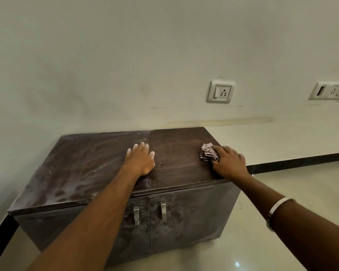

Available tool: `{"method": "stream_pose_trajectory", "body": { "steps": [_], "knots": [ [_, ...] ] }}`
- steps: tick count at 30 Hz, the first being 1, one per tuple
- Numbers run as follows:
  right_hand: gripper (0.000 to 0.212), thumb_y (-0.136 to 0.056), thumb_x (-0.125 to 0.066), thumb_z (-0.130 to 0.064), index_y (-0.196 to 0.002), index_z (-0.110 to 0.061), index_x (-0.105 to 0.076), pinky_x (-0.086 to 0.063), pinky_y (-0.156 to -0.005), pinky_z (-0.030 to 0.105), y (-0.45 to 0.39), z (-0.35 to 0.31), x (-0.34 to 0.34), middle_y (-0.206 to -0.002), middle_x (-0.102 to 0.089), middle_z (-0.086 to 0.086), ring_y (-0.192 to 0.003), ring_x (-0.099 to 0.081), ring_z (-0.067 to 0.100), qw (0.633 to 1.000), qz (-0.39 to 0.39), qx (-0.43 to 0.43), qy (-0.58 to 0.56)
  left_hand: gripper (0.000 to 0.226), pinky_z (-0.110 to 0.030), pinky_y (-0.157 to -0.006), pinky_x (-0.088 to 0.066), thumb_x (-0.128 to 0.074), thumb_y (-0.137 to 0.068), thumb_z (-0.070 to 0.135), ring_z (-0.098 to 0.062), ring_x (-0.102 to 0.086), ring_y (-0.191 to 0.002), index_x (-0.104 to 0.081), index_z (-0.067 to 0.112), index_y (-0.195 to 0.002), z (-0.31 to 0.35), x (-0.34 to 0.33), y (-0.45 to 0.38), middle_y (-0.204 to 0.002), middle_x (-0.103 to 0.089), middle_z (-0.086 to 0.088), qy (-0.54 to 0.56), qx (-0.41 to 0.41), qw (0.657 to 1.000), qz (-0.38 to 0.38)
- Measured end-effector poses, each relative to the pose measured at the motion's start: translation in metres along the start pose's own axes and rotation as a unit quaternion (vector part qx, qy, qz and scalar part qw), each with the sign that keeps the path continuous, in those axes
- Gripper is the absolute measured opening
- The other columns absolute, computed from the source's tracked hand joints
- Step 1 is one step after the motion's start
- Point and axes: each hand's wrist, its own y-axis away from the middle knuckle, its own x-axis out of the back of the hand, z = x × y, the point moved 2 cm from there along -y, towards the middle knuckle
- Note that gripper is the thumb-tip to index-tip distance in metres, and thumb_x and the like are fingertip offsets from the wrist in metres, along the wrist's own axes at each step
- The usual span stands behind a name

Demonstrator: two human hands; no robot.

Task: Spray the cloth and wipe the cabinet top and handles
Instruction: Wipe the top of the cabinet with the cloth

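Observation:
A low dark brown cabinet (82,165) stands against the wall. Its top is dusty and streaked on the left half, darker and cleaner on the right half. My right hand (230,162) presses a crumpled pinkish cloth (208,152) onto the top near the right edge. My left hand (140,160) lies flat on the middle of the top, fingers apart, holding nothing. Two metal handles, the left handle (136,215) and the right handle (163,211), hang on the dusty doors below. No spray bottle is in view.
A pale wall rises behind the cabinet with a socket plate (221,92) and a second switch plate (331,90) to the right. A glossy tiled floor (282,192) with a black skirting strip (301,160) surrounds the cabinet. A bangle (278,206) is on my right wrist.

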Motion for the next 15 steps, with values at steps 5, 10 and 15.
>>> {"method": "stream_pose_trajectory", "body": {
  "steps": [5,10,15],
  "knots": [
    [0.06,-0.088,-0.045,-0.038,-0.145,-0.034,-0.028,-0.015,-0.113,0.052,-0.018,-0.022,-0.012,-0.151,-0.033,0.003,-0.14,-0.024,0.029,0.999,-0.002,-0.033,-0.007,0.058,-0.047,-0.121,-0.009,-0.026,-0.102,0.034,-0.027,-0.008,-0.15,-0.014,0.008,-0.153,-0.013,-0.002,-0.008,-0.163,-0.009,-0.007,0.003,0.008,1.0,0.004],
    [0.061,-0.087,-0.043,-0.039,-0.146,-0.037,-0.025,-0.011,-0.114,0.054,-0.013,-0.09,-0.031,-0.153,-0.03,-0.001,-0.144,-0.018,0.027,0.998,-0.013,0.051,-0.027,0.058,-0.047,-0.12,-0.009,-0.026,-0.102,0.034,-0.027,-0.009,-0.149,-0.014,0.008,-0.153,-0.027,0.0,-0.016,-0.162,-0.01,-0.006,0.002,0.022,1.0,0.005],
    [0.061,-0.086,-0.044,-0.039,-0.144,-0.041,-0.025,-0.009,-0.115,0.055,0.015,-0.153,-0.048,-0.152,-0.032,-0.001,-0.144,-0.017,0.028,0.986,-0.013,0.157,-0.061,0.058,-0.046,-0.12,-0.008,-0.026,-0.102,0.035,-0.027,-0.008,-0.149,-0.016,0.009,-0.153,-0.031,0.002,-0.016,-0.163,-0.01,-0.006,0.0,0.026,1.0,0.016]
  ]
}}
